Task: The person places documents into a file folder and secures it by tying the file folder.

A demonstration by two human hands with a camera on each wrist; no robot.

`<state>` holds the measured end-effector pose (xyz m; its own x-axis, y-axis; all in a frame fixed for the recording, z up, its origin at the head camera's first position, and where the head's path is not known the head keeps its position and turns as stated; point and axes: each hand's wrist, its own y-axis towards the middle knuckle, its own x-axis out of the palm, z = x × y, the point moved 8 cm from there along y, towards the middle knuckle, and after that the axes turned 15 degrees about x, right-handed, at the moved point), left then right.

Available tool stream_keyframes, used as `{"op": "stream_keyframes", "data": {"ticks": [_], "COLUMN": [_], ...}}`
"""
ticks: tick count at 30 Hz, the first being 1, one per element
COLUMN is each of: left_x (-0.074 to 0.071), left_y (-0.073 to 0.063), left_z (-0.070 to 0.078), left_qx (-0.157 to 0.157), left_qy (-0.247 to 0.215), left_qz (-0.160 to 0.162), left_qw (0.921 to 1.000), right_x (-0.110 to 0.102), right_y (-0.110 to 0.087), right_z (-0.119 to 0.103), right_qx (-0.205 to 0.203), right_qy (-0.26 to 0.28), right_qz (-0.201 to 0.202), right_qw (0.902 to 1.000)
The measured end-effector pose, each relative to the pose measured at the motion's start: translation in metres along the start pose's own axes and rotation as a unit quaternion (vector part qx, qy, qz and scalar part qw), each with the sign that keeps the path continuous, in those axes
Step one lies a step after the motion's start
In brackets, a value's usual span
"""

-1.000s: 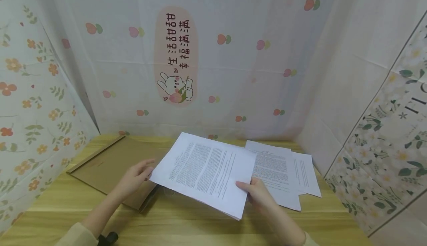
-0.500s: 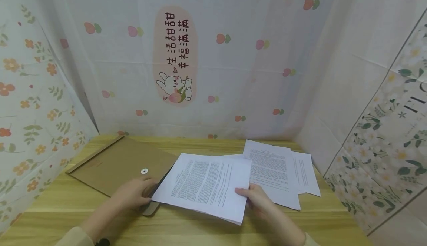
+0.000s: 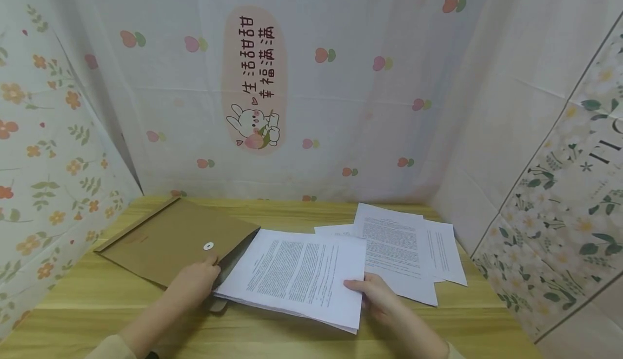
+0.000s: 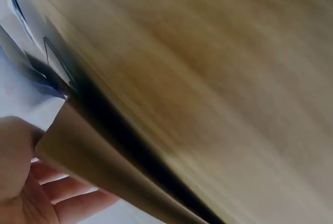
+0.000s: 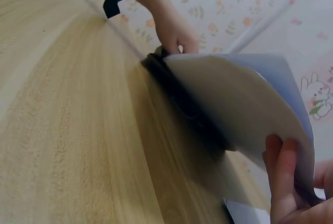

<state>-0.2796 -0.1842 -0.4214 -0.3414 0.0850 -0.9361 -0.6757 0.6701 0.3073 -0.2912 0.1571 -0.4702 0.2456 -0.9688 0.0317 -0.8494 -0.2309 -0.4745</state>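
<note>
My right hand (image 3: 377, 294) pinches the right edge of a stack of printed papers (image 3: 292, 272), thumb on top. In the right wrist view its fingers (image 5: 283, 169) lie against the underside of the stack. A brown paper file envelope (image 3: 180, 234) with a white round button lies at the left, its mouth facing the papers. My left hand (image 3: 194, 280) grips the upper edge of that mouth, which stands raised. The left wrist view shows its thumb and fingers on either side of the brown edge (image 4: 83, 151). The left edge of the stack sits right at the opening.
More printed sheets (image 3: 394, 245) lie overlapping on the wooden table (image 3: 272, 343) at the right. Patterned cloth curtains (image 3: 365, 105) close in the back and both sides.
The stack has come down and lies flatter, its left edge now at the envelope's mouth. My left hand has moved from the papers' side to the envelope's edge and raised it.
</note>
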Motion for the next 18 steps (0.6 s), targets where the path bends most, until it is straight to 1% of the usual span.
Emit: {"op": "stream_keyframes", "data": {"ticks": [5, 8, 10, 12, 15, 18], "left_x": [-0.01, -0.015, -0.017, -0.017, -0.015, -0.014], "left_y": [0.0, -0.002, -0.003, -0.005, -0.007, -0.008], "left_z": [0.001, 0.0, 0.0, -0.002, -0.003, -0.005], "left_qx": [-0.01, -0.013, -0.013, -0.017, -0.023, -0.03], "left_qy": [0.025, 0.03, 0.03, 0.024, 0.013, 0.005], "left_qz": [0.016, 0.03, 0.033, 0.026, 0.006, -0.005], "left_qw": [0.9995, 0.999, 0.9989, 0.9992, 0.9996, 0.9995], "right_x": [0.0, 0.0, 0.001, 0.002, 0.002, 0.003], "right_y": [0.002, 0.002, 0.001, 0.001, 0.001, 0.005], "right_z": [-0.001, -0.002, -0.003, -0.004, -0.006, -0.009], "right_qx": [0.002, 0.002, 0.001, 0.001, 0.0, -0.001], "right_qy": [0.012, 0.017, 0.019, 0.021, 0.021, 0.016], "right_qz": [-0.004, -0.007, -0.01, -0.013, -0.018, -0.023], "right_qw": [0.9999, 0.9998, 0.9998, 0.9997, 0.9996, 0.9996]}}
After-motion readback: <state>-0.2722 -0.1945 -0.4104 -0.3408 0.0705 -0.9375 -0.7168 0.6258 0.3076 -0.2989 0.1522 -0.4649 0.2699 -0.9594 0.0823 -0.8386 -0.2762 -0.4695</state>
